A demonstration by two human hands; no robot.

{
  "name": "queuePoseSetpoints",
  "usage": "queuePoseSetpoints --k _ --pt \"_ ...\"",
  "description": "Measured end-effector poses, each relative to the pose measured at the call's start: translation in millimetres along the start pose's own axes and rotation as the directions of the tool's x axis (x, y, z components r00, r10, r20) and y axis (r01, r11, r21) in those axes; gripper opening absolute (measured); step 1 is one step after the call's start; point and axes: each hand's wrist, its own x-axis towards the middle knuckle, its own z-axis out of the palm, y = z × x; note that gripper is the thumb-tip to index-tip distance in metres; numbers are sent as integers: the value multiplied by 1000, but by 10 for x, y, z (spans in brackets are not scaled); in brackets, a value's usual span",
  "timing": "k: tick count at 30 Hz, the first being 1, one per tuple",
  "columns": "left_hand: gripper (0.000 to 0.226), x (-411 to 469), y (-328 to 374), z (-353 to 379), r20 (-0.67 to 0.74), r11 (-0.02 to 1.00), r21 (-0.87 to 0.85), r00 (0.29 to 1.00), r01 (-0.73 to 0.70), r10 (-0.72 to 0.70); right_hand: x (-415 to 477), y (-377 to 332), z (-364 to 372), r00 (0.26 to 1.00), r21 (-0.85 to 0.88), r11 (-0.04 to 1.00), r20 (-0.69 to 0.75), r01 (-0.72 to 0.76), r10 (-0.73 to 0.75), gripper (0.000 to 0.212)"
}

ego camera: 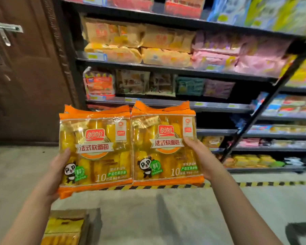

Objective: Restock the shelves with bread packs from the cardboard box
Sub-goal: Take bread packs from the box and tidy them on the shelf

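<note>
- while a brown door (25,85) with a metal handle (4,33) fills the far left, a cardboard box (69,213) sits on the floor (148,218) at the lower left, open, with yellow packs showing inside it.
- the left hand (57,174) grips the left bread pack (95,149) by its left edge, thumb on the front, fingers hidden behind.
- the left bread pack is upright in the air, orange-bordered with a clear front facing the camera; another orange edge peeks out behind it.
- the right bread pack (163,145) is the same kind, held upright just beside the first; whether their inner edges touch i cannot tell.
- the right hand (204,158) grips the right bread pack by its right edge, thumb on the front, fingers behind it.
- both packs are held in front of the shelves (166,65), not resting on them.
- the shelves are dark metal, carry orange, pink and other coloured packs on several tiers, and run off to the right.
- a yellow-and-black striped tape (272,183) lies on the floor along the foot of the shelves.
</note>
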Motion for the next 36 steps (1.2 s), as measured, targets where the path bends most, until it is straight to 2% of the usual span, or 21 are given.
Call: queuePoseSetpoints --k 2,5,6,9,10,12,15,16,18,20,24,28,31,34,35,36 --pt "110 50 -37 368 41 1000 12 999 27 -28 -197 21 -358 999 32 999 -32 3 -2 69" --pt "111 76 -128 922 73 998 47 997 35 -38 -480 62 -916 997 42 999 -80 15 -12 83" --pt "111 66 -159 1077 86 998 55 996 35 -40 -559 68 -1061 995 35 999 -99 24 -20 82" --pt "113 16 -340 1641 118 994 96 991 52 -63 -827 62 -1596 988 46 999 -151 30 -23 58" --pt "112 -7 -408 1829 127 994 96 989 60 -72 -912 67 -1782 986 55 998 -165 25 -16 56" --pt "104 -63 -525 2200 156 994 98 985 55 -70 -1047 90 -2144 982 87 996 -187 34 -17 59" --pt "76 -166 -672 2682 177 996 78 982 51 -64 -1194 139 -2645 978 132 990 -206 45 -17 69" --pt "78 -204 -718 2824 180 995 84 981 55 -70 -1233 143 -2788 978 146 988 -208 48 -17 69" --pt "101 -269 -803 3063 180 993 107 981 53 -72 -1291 132 -3027 976 165 984 -215 61 -24 64" --pt "114 -300 -853 3244 160 993 111 985 49 -67 -1319 86 -3196 973 164 983 -226 85 -47 56" --pt "112 -228 -894 3480 145 989 144 987 43 -64 -1275 -58 -3384 956 112 987 -280 119 -84 44" --pt "111 -14 -920 3640 111 988 147 992 46 -63 -1060 -146 -3558 951 82 991 -299 103 -74 50" --pt "94 257 -971 3793 134 988 149 989 38 -59 -809 -199 -3702 947 34 997 -316 68 -54 53" --pt "58 644 -1081 3923 121 990 118 988 79 -93 -490 -253 -3866 944 8 998 -326 60 -54 46" --pt "59 796 -1128 3951 113 990 104 988 95 -107 -364 -279 -3928 942 3 998 -333 57 -53 44" --pt "71 945 -1158 4002 113 990 98 987 105 -116 -221 -310 -3994 940 -1 999 -336 54 -51 43"
